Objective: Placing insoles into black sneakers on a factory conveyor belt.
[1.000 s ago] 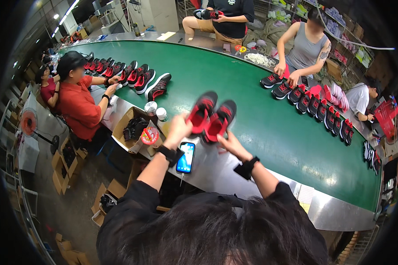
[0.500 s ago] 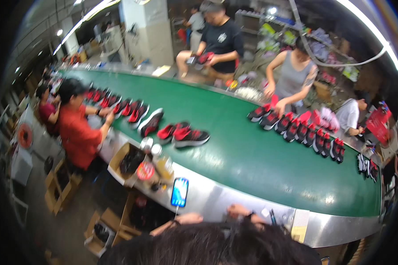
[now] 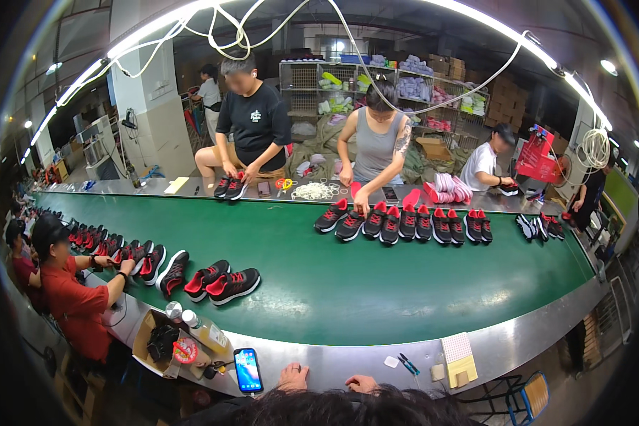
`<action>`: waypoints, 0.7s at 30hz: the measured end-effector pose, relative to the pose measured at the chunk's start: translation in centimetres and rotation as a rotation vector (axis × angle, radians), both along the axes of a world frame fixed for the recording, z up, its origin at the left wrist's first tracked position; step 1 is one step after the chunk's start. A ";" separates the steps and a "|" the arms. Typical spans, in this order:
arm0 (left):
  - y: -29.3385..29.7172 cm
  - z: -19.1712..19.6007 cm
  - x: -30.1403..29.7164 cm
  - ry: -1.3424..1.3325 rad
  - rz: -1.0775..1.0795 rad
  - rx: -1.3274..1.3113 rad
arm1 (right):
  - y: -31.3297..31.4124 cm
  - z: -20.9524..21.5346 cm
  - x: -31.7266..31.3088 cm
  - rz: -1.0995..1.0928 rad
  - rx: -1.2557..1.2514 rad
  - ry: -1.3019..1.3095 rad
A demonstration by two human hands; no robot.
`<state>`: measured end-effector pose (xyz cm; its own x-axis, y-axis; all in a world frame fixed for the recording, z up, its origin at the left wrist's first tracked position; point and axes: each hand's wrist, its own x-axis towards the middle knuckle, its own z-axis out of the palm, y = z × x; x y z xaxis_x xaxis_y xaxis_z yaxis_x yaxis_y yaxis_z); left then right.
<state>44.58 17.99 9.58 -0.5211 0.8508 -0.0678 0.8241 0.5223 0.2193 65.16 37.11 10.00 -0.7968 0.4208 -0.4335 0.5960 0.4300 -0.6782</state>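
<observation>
My left hand rests on the metal edge of the bench, fingers laid forward, a ring on one of them. It holds nothing and is nearest to a lit phone with a cable plugged into its lower end. To its right, my right hand lies on the same edge, apart from the left. Dark hair along the lower rim covers part of it, so its fingers are mostly hidden. Beyond both hands runs a green conveyor belt. Black-and-red sneakers stand on its left part.
Right of my hands lie small cutters, a white piece and a paper pad. An open carton and a bottle stand left. Across the belt, co-workers handle shoes beside a sneaker row. A co-worker in red works at left.
My view has turned and lifted, showing more of the far side. The co-worker in black has lowered the shoes onto the far metal edge. My hands remain on the near edge.
</observation>
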 end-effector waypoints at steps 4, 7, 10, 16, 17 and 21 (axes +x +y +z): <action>-0.5 -0.5 -0.4 -0.064 -0.141 0.113 | 0.5 -1.2 1.5 -0.103 -0.269 0.178; -1.0 -0.3 -1.6 -0.177 -0.220 0.028 | 1.3 -2.0 0.7 0.063 -0.168 0.217; -0.5 0.1 -2.5 -0.280 -0.311 -0.073 | 2.8 -6.7 1.0 0.223 -0.171 0.295; -0.9 -0.9 -2.4 -0.338 -0.294 -0.116 | 2.9 -2.2 0.0 0.377 -0.073 0.242; -0.9 -0.9 -2.1 -0.324 -0.272 -0.134 | 3.0 -1.4 0.1 0.360 -0.127 0.183; 0.0 0.0 -1.2 -0.333 -0.254 -0.116 | 4.0 -2.9 1.3 0.340 -0.129 0.142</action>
<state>43.41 18.00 9.54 -0.2294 0.9261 -0.2996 0.8238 0.3487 0.4469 66.42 41.13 7.13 -0.9373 0.0716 -0.3411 0.3306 0.4925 -0.8050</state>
